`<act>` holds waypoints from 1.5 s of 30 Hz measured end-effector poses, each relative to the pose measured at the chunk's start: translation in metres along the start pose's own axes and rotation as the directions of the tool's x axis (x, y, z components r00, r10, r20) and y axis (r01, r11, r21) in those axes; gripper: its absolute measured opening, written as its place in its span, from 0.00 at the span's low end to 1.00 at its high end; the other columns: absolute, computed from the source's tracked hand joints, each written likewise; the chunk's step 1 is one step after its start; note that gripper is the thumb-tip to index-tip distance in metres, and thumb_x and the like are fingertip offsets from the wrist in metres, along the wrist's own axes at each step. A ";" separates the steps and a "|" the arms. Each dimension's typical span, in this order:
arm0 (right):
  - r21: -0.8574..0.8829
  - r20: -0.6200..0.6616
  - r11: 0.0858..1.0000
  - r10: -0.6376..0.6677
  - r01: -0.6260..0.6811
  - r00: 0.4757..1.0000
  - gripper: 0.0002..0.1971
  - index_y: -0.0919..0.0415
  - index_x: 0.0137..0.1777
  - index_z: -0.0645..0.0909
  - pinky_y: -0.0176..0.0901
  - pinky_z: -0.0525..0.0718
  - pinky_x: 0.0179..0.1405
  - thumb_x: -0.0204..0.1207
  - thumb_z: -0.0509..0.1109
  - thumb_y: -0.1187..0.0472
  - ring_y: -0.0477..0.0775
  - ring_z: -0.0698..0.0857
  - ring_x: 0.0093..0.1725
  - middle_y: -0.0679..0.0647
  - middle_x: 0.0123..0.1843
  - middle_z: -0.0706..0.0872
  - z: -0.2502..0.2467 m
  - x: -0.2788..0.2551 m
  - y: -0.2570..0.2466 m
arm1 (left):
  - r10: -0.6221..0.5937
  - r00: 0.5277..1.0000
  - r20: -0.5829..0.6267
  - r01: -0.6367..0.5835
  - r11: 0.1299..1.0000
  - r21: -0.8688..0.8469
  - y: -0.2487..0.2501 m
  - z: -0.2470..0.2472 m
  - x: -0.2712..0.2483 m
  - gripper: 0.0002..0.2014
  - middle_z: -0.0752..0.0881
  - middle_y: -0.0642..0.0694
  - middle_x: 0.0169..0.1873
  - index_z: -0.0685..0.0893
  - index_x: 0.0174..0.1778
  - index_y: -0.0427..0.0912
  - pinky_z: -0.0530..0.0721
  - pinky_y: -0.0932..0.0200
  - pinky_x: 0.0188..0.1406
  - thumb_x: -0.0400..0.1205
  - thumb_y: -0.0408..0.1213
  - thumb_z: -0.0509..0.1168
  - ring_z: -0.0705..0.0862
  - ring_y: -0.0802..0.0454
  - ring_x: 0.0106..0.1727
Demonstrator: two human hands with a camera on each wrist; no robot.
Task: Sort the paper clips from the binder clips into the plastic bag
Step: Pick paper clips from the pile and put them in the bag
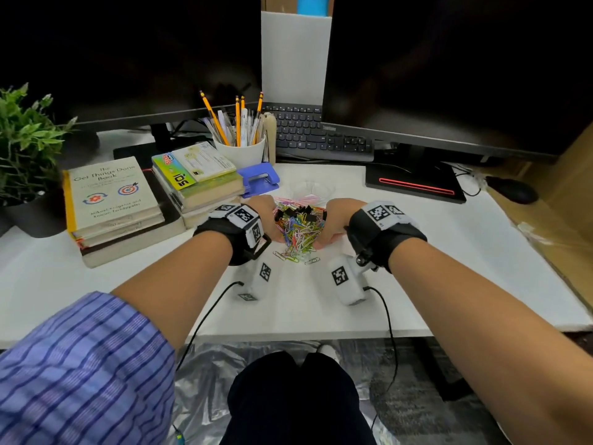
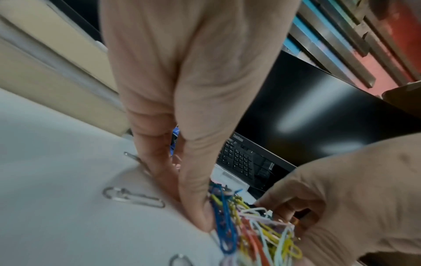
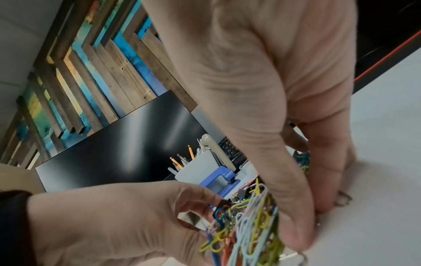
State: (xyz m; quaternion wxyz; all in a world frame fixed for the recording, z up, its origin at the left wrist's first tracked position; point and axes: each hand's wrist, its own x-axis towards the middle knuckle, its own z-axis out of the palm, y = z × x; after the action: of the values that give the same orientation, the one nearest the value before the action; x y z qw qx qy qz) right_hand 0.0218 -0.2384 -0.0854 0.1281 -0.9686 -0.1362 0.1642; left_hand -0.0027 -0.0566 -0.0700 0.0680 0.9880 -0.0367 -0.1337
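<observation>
two cupped hands, left hand (image 1: 263,216) and right hand (image 1: 334,220), flank the mixed clip pile (image 1: 300,231) at frame centre, fingers pressing, nothing pinched.

glossy coated paper clips (image 1: 300,234), matt white table (image 1: 417,268)

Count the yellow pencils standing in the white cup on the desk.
5 yellow pencils in the white cup: one leaning left, two upright near the middle, one leaning right, one shorter beside the left one. Pens may hide more.
</observation>
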 end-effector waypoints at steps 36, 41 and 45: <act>0.040 0.321 0.999 -0.038 0.026 0.946 0.17 0.51 0.52 0.85 0.39 0.79 0.40 0.64 0.83 0.60 0.52 0.81 0.43 0.48 0.41 0.84 -0.042 0.012 -0.012 | 0.293 0.933 0.207 -0.223 0.926 -0.304 0.003 -0.014 0.040 0.20 0.76 0.51 0.46 0.82 0.51 0.50 0.76 0.60 0.51 0.66 0.39 0.80 0.76 0.54 0.47; -0.012 0.313 0.997 -0.068 0.076 0.947 0.12 0.50 0.44 0.84 0.35 0.74 0.30 0.64 0.83 0.59 0.45 0.77 0.30 0.43 0.32 0.82 -0.040 0.026 -0.010 | 0.364 0.897 0.250 -0.309 0.922 -0.233 0.010 -0.016 0.051 0.18 0.77 0.55 0.40 0.83 0.50 0.50 0.79 0.56 0.51 0.67 0.39 0.80 0.76 0.56 0.43; 0.030 0.339 0.995 -0.101 0.097 0.935 0.07 0.50 0.40 0.87 0.38 0.74 0.33 0.65 0.82 0.57 0.50 0.77 0.33 0.45 0.31 0.84 -0.042 0.035 -0.006 | 0.396 0.882 0.255 -0.347 0.913 -0.215 0.011 -0.018 0.056 0.10 0.78 0.54 0.33 0.85 0.42 0.51 0.74 0.63 0.39 0.69 0.39 0.78 0.75 0.58 0.35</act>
State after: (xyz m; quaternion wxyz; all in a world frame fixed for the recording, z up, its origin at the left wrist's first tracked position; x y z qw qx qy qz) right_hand 0.0669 -0.2311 -0.0549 0.1169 -0.9167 -0.2038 0.3232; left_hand 0.0559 -0.0707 -0.0656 0.1669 0.9226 -0.2245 -0.2654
